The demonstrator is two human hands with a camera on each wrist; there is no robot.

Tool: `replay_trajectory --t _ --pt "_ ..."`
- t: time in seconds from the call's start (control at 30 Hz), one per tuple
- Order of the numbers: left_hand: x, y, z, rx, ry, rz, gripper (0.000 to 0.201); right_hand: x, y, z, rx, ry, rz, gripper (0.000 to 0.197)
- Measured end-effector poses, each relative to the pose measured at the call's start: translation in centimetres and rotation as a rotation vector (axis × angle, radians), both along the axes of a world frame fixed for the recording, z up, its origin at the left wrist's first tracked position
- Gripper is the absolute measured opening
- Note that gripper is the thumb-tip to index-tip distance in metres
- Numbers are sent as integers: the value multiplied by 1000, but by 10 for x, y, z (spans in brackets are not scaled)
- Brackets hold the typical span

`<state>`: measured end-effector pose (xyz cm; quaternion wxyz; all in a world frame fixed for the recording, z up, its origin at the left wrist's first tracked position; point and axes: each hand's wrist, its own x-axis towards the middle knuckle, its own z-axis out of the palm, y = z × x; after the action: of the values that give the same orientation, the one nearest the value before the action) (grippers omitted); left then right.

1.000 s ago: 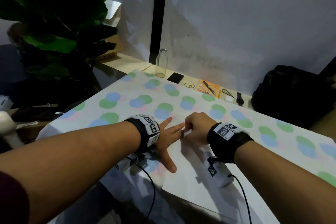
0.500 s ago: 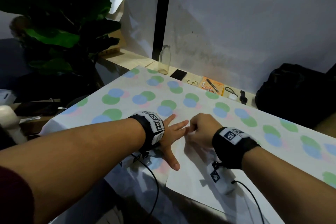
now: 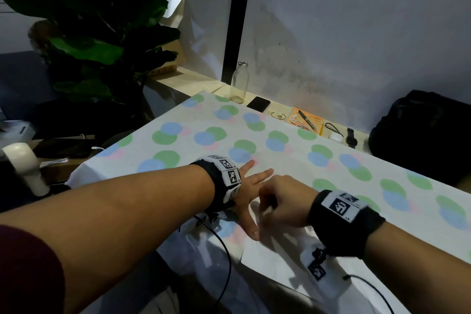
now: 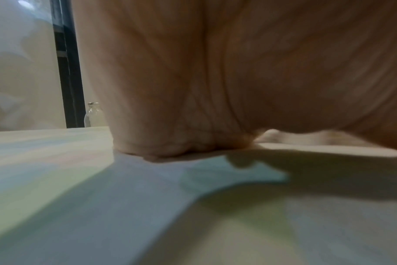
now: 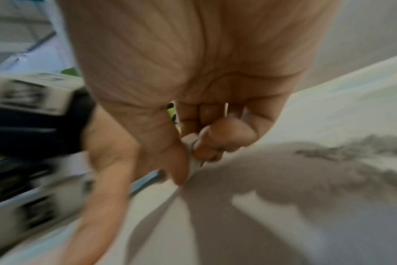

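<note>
Wrapping paper [image 3: 267, 262]: right hand [image 3: 284, 201] pinches its edge, flat left hand [image 3: 244, 195] presses it, glass bottle [image 3: 239, 86] upright behind.

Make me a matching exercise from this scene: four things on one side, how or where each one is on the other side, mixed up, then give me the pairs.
1. left hand
2. right hand
3. glass bottle
4. pen

A. lies on the orange card
B. pinches a fold of white paper
C. stands upright beside the black post
D. lies flat, fingers spread

Pairs: 1-D, 2-B, 3-C, 4-A
</note>
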<state>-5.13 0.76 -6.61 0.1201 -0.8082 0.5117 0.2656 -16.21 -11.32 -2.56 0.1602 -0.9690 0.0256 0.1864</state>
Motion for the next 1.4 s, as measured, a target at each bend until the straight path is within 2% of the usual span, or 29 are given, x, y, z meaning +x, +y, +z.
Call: replay_trajectory --t 0.1,0.17,0.3,0.37,0.5,0.57,0.63,0.73,0.8,0.87,0.97,1.17,1.4 --pt "-1 -1 1 -20 16 2 137 23 -19 4 -7 -91 -189 8" --pt "-1 0 2 -24 8 0 138 30 -21 1 -15 -142 -225 8" --pt "1 1 0 -31 -13 -4 140 -13 3 -4 -13 -128 -22 14" --pt "0 1 1 -16 -15 -4 141 -24 3 -5 -16 -91 3 19" --pt "-1 1 2 4 -20 -12 142 10 -33 -4 -31 -192 -257 18" --pt "0 1 2 7 -18 -5 142 17 -37 -7 -16 -244 -307 19" --pt "0 1 2 5 -15 -1 142 3 -25 -10 -22 -227 -211 19" --pt "-1 1 4 9 -17 -10 141 -26 -5 -11 -31 -95 -8 16" --pt "-1 1 3 12 -7 -6 142 -20 -16 -8 -48 -88 -61 17" --pt "1 1 2 11 -10 -9 143 -1 -38 -6 -61 -153 -219 19" --pt "1 2 2 13 -16 -9 143 17 -53 -4 -69 -198 -334 11" --pt "-1 1 5 25 -13 -4 142 -25 -17 -9 -50 -112 -112 13" --pt "0 1 3 28 -13 -4 142 6 -56 -5 -48 -181 -379 10"
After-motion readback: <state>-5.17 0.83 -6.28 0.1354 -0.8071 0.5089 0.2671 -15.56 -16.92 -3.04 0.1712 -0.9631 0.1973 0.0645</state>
